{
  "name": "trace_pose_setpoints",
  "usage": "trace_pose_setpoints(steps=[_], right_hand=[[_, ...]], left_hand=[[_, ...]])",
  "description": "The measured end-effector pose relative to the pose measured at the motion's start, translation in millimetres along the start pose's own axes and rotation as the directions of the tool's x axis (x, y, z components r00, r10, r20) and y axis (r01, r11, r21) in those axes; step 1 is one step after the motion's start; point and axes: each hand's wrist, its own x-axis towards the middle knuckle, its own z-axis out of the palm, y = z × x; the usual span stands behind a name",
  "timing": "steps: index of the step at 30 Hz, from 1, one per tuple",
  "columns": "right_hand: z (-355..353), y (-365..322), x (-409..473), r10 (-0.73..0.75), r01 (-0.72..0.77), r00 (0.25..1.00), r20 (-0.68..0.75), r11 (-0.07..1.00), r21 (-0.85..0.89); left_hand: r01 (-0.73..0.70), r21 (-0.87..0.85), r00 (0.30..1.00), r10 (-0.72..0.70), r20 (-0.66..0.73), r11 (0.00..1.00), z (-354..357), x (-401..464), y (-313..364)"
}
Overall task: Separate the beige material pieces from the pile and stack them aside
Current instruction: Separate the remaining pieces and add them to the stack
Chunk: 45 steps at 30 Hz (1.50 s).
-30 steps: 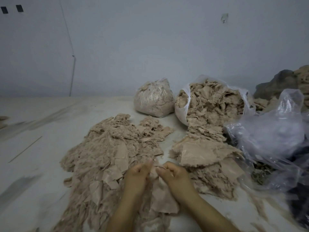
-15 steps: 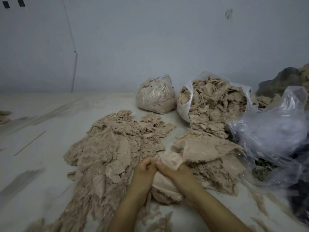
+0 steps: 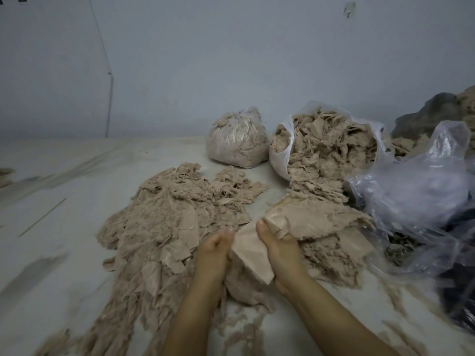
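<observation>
Fingers [image 3: 264, 228] of the right hand [image 3: 279, 249] curl over the upper right edge of a smooth beige piece [image 3: 250, 249], and the left hand [image 3: 214, 249] pinches its left edge, so the piece is stretched between the two hands just above the bench [image 3: 64, 227].

Clinging beneath the piece, below the fingers, hangs a fuzzy beige wad [image 3: 244, 289]. My judgement is that the main risk lies here: the sheet looks thin and soft, with ragged torn margins, and pulling it apart too sharply could rip it rather than peel it clean, or drag fluff along into the sorted stack.

Left of the fingers spreads the loose pile [image 3: 164, 227], woolly and matted, with flat papery flakes buried in it. Right of the fingers, flatter sheets lie overlapped as a stack [image 3: 316, 222], apparently the sorted ones; it touches fibrous spill from an open white bag [image 3: 280, 160] beyond, so pieces could mix again. Farther off sits a tied clear bag [image 3: 236, 142], and crinkled clear plastic [image 3: 416, 191] lies far right.
</observation>
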Motion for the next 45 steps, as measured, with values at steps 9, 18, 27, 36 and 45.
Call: trace_pose_setpoints(steps=[9,18,27,36,45], right_hand=[[-41.9,-82.1,47.0,-0.329,0.101,0.937,-0.12,0.582,-0.807],[-33.2,56.3,-22.3,0.079,0.62,0.767,0.637,0.164,-0.767],[-26.5,21.4,-9.6,-0.195,0.409,0.905,0.379,0.649,-0.642],[-32.7,10.0,-20.6,-0.167,0.255,0.957,0.239,0.877,-0.406],[-25.7,2.5,-33.3,-0.161,0.268,0.949,0.269,0.862,-0.43]], left_hand=[[-0.114,0.534,0.989,0.042,0.144,0.838,-24.7,-0.4,-3.1],[-0.105,0.777,0.991,-0.004,0.136,0.621,-40.4,-3.5,-26.7],[-0.125,0.369,0.987,0.076,0.145,0.921,-22.7,-15.5,2.8],[0.282,-0.345,0.959,-0.252,0.129,0.895,-2.9,-26.9,5.4],[0.315,-0.113,0.87,-0.239,0.431,0.943,-1.4,-47.9,11.5]])
